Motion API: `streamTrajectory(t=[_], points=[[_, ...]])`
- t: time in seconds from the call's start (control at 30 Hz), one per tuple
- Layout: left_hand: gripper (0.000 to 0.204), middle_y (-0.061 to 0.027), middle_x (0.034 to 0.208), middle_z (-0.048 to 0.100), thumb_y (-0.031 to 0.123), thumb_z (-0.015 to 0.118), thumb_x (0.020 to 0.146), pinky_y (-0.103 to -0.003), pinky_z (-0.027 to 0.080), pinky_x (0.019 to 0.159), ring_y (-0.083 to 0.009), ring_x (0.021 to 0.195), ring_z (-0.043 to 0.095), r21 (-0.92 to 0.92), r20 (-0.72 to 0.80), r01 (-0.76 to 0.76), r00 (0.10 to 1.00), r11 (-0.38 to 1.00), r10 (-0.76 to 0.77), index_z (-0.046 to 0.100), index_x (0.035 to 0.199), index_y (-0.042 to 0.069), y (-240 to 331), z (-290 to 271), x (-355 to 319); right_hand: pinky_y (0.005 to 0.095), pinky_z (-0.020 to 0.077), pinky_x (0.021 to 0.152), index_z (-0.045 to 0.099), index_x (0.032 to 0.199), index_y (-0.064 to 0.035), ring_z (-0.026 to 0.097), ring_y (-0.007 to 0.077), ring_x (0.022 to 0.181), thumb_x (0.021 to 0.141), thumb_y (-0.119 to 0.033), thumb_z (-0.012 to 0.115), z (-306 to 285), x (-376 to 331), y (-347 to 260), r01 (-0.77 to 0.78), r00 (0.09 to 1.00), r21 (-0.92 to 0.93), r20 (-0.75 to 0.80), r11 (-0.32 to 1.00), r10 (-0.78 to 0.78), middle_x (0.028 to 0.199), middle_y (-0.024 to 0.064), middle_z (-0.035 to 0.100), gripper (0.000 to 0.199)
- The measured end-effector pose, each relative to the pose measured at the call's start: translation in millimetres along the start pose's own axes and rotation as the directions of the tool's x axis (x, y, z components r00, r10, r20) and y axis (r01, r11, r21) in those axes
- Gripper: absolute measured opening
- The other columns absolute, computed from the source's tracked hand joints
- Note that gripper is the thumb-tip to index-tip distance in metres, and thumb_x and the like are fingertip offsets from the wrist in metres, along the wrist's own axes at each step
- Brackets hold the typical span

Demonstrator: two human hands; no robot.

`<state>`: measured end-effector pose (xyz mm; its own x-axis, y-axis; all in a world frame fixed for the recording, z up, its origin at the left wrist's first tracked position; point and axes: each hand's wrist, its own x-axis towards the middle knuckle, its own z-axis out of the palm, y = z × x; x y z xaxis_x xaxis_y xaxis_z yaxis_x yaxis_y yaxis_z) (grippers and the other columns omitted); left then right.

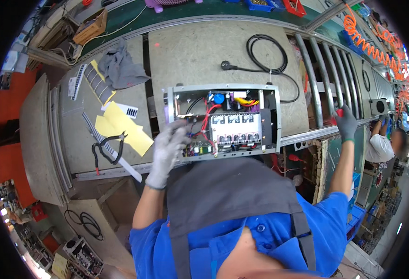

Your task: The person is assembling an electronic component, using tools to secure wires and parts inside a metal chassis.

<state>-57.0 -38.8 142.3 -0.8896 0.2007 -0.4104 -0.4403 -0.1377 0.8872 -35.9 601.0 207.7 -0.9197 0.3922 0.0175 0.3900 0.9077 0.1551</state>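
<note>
At the far left, some big flat boards point(41, 139) leaned by the end of the surface point(209, 42). A gray cloth point(120, 69) lay bunched up near the back. In front of it were yellow sheets point(137, 138) and a long white strip point(132, 172). Pliers point(120, 149) with black handles lay there too, with their tip over the yellow sheets.

Next came the left hand point(169, 144), in a white glove. It was at the left end of an open metal box point(225, 87), with its fingers over the edge. It was blurry, so I could not tell if it was holding anything.

The box sat on the surface right in front of the person, close to the dark apron point(232, 195). Inside it were a blue round part point(219, 98), red wires point(206, 123), yellow wires point(248, 102) and a white plate point(237, 129) with rows of black parts. Behind the box, a black cord point(251, 70) lay in a loop.

To the right were shiny metal rollers point(309, 79). The right hand point(346, 123), in a gray glove, was by their near ends, with its fingers closed on a small red thing point(339, 113). Farther right, another person point(381, 149) wore white, and curly orange hoses point(351, 25) hung above.
</note>
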Motion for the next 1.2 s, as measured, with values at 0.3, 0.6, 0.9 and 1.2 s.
streamTrajectory(t=[0.3, 0.6, 0.9, 1.2], points=[[0.058, -0.0174, 0.131, 0.06, 0.019, 0.069, 0.096, -0.033, 0.05, 0.095, -0.0216, 0.112, 0.061, 0.395, -0.355, -0.13, 0.891, 0.91, 0.281, 0.046, 0.146, -0.001, -11.8, -32.4, 40.1, 0.0261, 0.0429, 0.06, 0.063, 0.112, -0.0068, 0.057, 0.0138, 0.071, 0.092, -0.043, 0.069, -13.0, 2.4, -19.7, 0.124, 0.991, 0.942, -0.131, 0.312, 0.0, 0.091, 0.0036, 0.063, 0.042], [0.094, -0.0221, 0.156, 0.039, 0.017, 0.078, 0.078, -0.042, 0.033, 0.119, -0.0386, 0.143, 0.038, 0.699, -0.147, -0.18, 0.911, 0.692, 0.385, 0.029, 0.156, 0.001, -32.0, -23.5, 90.4, 0.0309, 0.0519, 0.078, 0.056, 0.112, -0.0042, 0.062, 0.0182, 0.093, 0.077, -0.027, 0.085, -18.3, -72.8, -316.1, 0.212, 0.954, 0.973, -0.185, 0.095, -0.235, 0.103, 0.0093, 0.06, 0.05], [0.09, -0.0222, 0.158, 0.036, 0.01, 0.075, 0.077, -0.038, 0.036, 0.117, -0.0328, 0.143, 0.041, 0.658, -0.133, -0.211, 0.912, 0.723, 0.387, 0.03, 0.155, -0.002, -32.4, -25.8, 88.7, 0.0331, 0.0529, 0.061, 0.059, 0.098, -0.0048, 0.067, 0.0262, 0.068, 0.075, -0.012, 0.085, 8.1, -92.0, -434.3, 0.591, 0.77, 0.788, -0.488, 0.173, -0.411, 0.085, 0.0111, 0.064, 0.036], [0.088, -0.0237, 0.158, 0.035, 0.009, 0.073, 0.078, -0.038, 0.035, 0.118, -0.0326, 0.145, 0.04, 0.587, -0.152, -0.201, 0.924, 0.784, 0.351, 0.031, 0.154, -0.003, -32.7, -24.5, 88.5, 0.0329, 0.0523, 0.058, 0.061, 0.094, -0.0065, 0.067, 0.0275, 0.064, 0.078, -0.013, 0.083, 7.0, -91.2, -443.0, 0.575, 0.775, 0.807, -0.482, 0.138, -0.408, 0.08, 0.0115, 0.065, 0.028]])
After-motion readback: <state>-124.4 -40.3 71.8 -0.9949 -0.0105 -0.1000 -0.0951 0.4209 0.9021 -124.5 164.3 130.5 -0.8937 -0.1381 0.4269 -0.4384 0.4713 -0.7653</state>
